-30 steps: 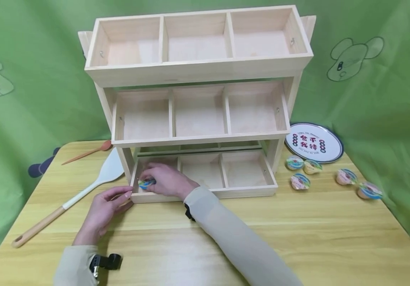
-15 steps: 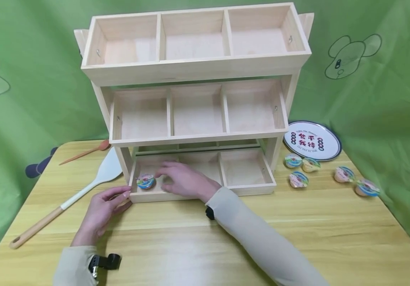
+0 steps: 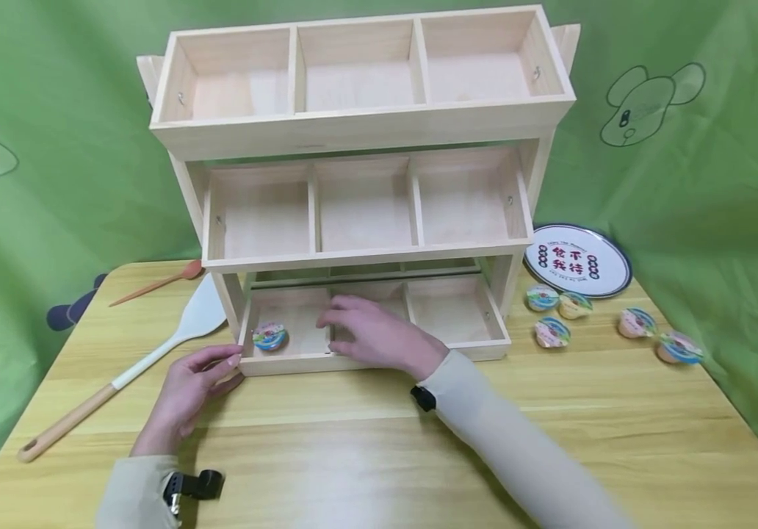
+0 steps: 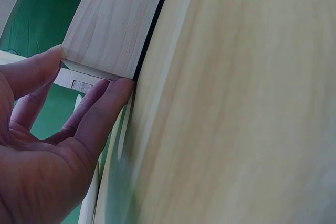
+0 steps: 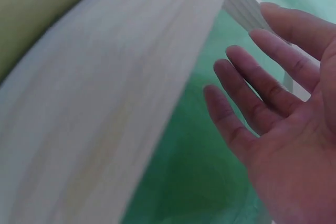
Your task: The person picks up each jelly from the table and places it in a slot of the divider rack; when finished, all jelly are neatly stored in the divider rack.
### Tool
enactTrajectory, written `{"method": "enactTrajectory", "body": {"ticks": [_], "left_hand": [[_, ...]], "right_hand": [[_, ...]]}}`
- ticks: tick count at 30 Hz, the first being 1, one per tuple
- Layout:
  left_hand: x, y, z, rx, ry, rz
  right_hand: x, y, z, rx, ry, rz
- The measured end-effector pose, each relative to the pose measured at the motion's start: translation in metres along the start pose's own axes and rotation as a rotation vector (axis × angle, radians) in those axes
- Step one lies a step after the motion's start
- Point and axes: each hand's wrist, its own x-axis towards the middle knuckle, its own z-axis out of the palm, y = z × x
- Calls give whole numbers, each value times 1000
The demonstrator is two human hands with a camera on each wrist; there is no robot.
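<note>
A jelly cup [image 3: 269, 336] with a printed lid sits in the left compartment of the bottom tray [image 3: 379, 357] of a three-tier wooden rack [image 3: 366, 132]. My left hand [image 3: 183, 389] pinches the tray's front left corner, thumb on the upper edge and fingertips at the lower edge, as the left wrist view shows. My right hand [image 3: 382, 334] hovers over the tray's middle compartment, to the right of the cup, holding nothing. Its fingers [image 5: 252, 77] are spread and loosely bent in the right wrist view.
Several more jelly cups [image 3: 553, 333] lie on the table right of the rack, near a white plate [image 3: 577, 261] with a blue rim. Left of the rack lie a white spatula [image 3: 148, 364] with a wooden handle and a small orange-brown spoon [image 3: 161, 281]. Green cloth [image 3: 683, 184] hangs behind.
My right hand has let go of the jelly cup in the left compartment and drawn away to the right. The left hand stays at the tray corner.
</note>
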Motion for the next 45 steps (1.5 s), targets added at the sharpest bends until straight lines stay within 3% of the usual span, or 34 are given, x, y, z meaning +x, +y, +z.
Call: {"method": "enactTrajectory", "body": {"ticks": [19, 32, 45], "left_hand": [[2, 0, -1, 17, -6, 6], [1, 0, -1, 29, -3, 0], [2, 0, -1, 28, 3, -2]], "right_hand": [[-54, 42, -25, 37, 99, 94], [-83, 54, -39, 37, 128, 145], [-118, 71, -51, 51, 149, 247]]}}
